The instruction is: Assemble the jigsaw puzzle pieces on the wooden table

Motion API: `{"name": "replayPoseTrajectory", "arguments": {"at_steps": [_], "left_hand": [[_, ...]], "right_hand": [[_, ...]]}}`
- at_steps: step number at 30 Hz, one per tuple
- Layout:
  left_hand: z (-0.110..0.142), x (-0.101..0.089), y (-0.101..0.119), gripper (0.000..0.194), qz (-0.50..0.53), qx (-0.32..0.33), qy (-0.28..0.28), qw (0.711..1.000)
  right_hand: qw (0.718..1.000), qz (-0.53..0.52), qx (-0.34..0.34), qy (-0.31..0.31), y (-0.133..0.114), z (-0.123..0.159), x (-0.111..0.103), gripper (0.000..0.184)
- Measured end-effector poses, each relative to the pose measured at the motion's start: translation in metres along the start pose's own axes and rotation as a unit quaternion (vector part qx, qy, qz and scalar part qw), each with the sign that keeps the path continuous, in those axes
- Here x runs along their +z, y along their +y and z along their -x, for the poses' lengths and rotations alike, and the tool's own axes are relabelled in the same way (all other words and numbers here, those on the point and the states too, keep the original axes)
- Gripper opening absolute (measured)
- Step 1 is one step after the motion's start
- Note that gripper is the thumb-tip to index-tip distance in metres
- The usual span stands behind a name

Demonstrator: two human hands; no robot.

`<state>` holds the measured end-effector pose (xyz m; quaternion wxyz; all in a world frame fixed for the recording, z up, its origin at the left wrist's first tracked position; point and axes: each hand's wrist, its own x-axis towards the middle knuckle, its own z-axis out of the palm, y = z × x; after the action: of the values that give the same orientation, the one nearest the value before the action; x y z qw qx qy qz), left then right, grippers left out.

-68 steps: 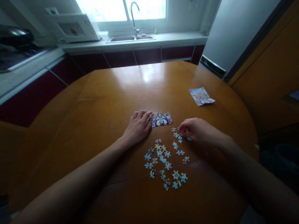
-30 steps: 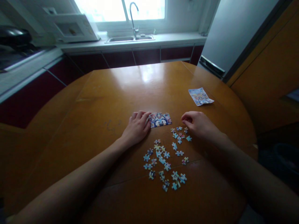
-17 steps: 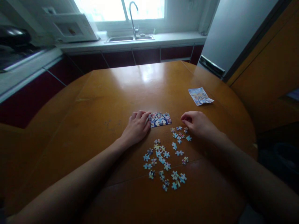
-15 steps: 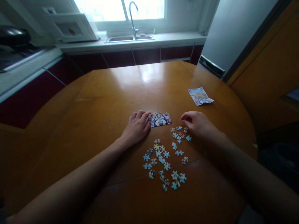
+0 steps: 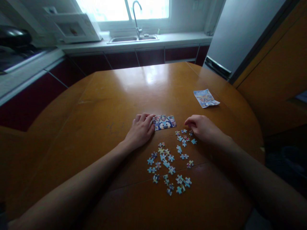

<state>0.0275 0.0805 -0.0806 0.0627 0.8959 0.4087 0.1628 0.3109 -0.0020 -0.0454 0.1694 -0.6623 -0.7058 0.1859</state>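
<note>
A partly joined jigsaw puzzle [image 5: 165,123] with a blue cartoon dog's face lies flat on the wooden table. My left hand [image 5: 141,129] rests at its left edge, fingers curved and the index fingertip and thumb against it. To the right of the puzzle, apart from it, is my right hand [image 5: 200,126], closed in a pinch low over the table. What its fingertips hold, if anything, is hidden. Loose puzzle pieces [image 5: 184,143] lie just below that hand. More loose pieces [image 5: 166,163] spread out nearer to me, mostly pale blue.
A creased printed sheet [image 5: 206,98] lies farther back on the right of the round-ended table [image 5: 115,95]. Beyond the table are a counter with a sink [image 5: 124,39], a white microwave-like box [image 5: 74,30], a dark pan at left and a fridge [image 5: 242,35] at right.
My right hand has shifted very slightly left, toward the puzzle, its fingers still pinched. My left hand and the puzzle have stayed put.
</note>
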Motion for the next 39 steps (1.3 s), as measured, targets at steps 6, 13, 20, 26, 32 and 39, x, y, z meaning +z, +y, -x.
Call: {"name": "replayPoseTrajectory", "arguments": {"at_steps": [6, 13, 20, 26, 32, 39], "left_hand": [[-0.001, -0.001, 0.001, 0.039, 0.003, -0.002, -0.005, 1.000], [-0.001, 0.001, -0.001, 0.039, 0.002, -0.001, -0.005, 1.000], [0.000, -0.002, 0.002, 0.039, -0.004, 0.000, -0.005, 1.000], [-0.001, -0.002, -0.001, 0.039, -0.007, 0.004, -0.005, 1.000], [-0.001, 0.000, -0.005, 0.038, 0.001, 0.010, 0.006, 1.000], [-0.002, 0.000, -0.006, 0.039, -0.004, 0.008, -0.001, 1.000]], "right_hand": [[0.999, -0.005, -0.028, -0.041, -0.004, 0.002, 0.002, 0.010], [0.998, -0.011, -0.033, -0.044, -0.006, 0.003, 0.002, 0.007], [0.998, -0.011, -0.034, -0.048, -0.005, 0.002, 0.005, 0.003], [0.999, -0.007, -0.023, -0.033, -0.008, 0.003, 0.007, 0.006], [1.000, 0.018, -0.006, -0.016, -0.012, 0.002, 0.008, 0.008], [0.999, 0.013, -0.010, -0.028, -0.012, 0.004, 0.005, 0.010]]}}
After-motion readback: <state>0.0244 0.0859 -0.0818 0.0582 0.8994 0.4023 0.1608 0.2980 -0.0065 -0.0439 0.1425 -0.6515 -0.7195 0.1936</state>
